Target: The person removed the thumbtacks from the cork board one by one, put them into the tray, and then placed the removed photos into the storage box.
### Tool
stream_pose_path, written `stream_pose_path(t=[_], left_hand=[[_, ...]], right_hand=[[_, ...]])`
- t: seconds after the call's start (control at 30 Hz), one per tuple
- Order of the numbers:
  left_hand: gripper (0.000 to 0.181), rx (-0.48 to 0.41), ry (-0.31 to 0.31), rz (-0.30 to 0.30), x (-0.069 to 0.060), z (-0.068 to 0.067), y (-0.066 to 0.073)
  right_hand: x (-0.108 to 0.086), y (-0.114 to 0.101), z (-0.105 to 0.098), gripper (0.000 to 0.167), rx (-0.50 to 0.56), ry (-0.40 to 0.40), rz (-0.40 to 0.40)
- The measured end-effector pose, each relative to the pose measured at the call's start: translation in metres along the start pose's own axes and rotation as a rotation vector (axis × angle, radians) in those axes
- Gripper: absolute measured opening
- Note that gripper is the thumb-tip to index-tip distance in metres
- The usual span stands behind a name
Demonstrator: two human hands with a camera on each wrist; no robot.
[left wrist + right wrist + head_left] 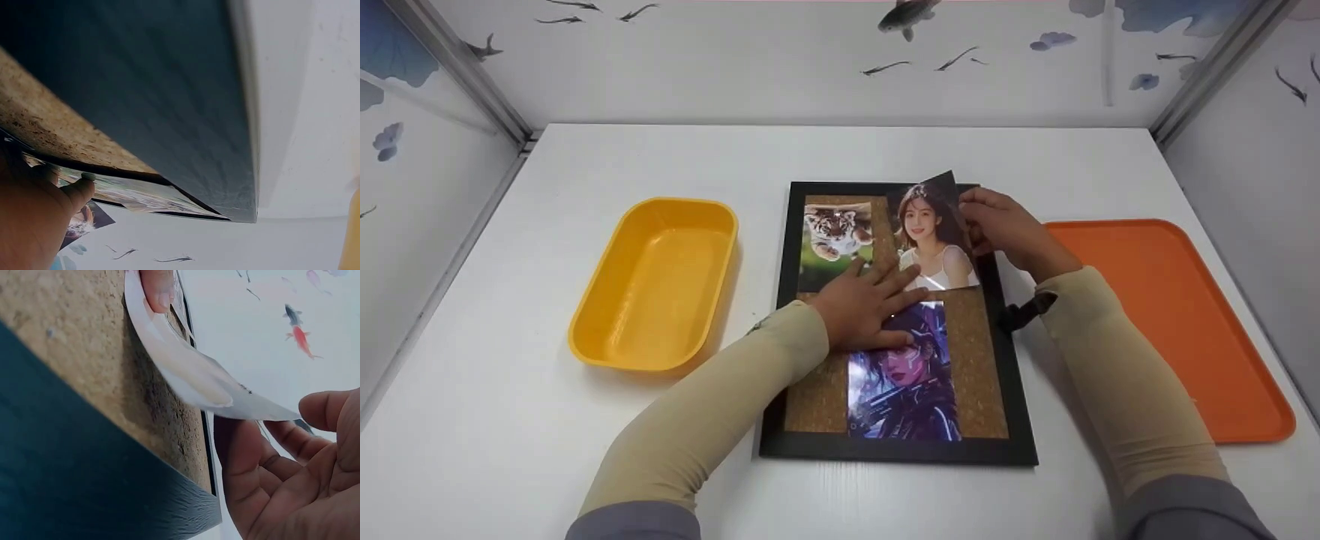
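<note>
A black-framed cork board (898,450) lies flat on the white table, carrying three photo prints. The tiger photo (834,232) is at its upper left, and a purple neon-style portrait print (901,394) sits at the lower middle. Between finger and thumb my right hand (1011,229) pinches the right edge of a photo of a person in a white top (926,229). In the right wrist view that photo (191,379) bends up off the cork along the pinched side. My left hand (866,306) rests with spread fingers over the board's middle, fingertips on the photo's lower left part.
Left of the board stands a yellow plastic basin (656,292). An orange tray (1200,337) lies on the right, partly under my right forearm. White panels with painted fish (907,16) enclose the table at the back and sides.
</note>
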State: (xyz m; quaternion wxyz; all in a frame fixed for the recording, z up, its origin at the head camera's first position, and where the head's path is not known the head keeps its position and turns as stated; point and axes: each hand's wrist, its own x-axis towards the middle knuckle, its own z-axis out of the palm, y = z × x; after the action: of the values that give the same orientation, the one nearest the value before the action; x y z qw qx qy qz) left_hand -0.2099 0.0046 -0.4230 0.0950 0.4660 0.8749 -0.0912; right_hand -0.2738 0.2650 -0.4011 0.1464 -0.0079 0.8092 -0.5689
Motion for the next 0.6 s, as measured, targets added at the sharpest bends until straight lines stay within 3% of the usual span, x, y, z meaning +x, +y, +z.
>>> stream_pose_path(t=[0.3,0.6], left_hand=[[0.077,0.018,-0.017,0.0,0.0037,0.0038,-0.0013],[0.078,0.011,-0.017,-0.005,0.0059,0.0062,-0.0021]], right_hand=[[0.004,0.0039,0.001,0.031,0.05,-0.011,0.037],[0.0083,0.0083,0.0037,0.036,0.032,-0.014,0.001]])
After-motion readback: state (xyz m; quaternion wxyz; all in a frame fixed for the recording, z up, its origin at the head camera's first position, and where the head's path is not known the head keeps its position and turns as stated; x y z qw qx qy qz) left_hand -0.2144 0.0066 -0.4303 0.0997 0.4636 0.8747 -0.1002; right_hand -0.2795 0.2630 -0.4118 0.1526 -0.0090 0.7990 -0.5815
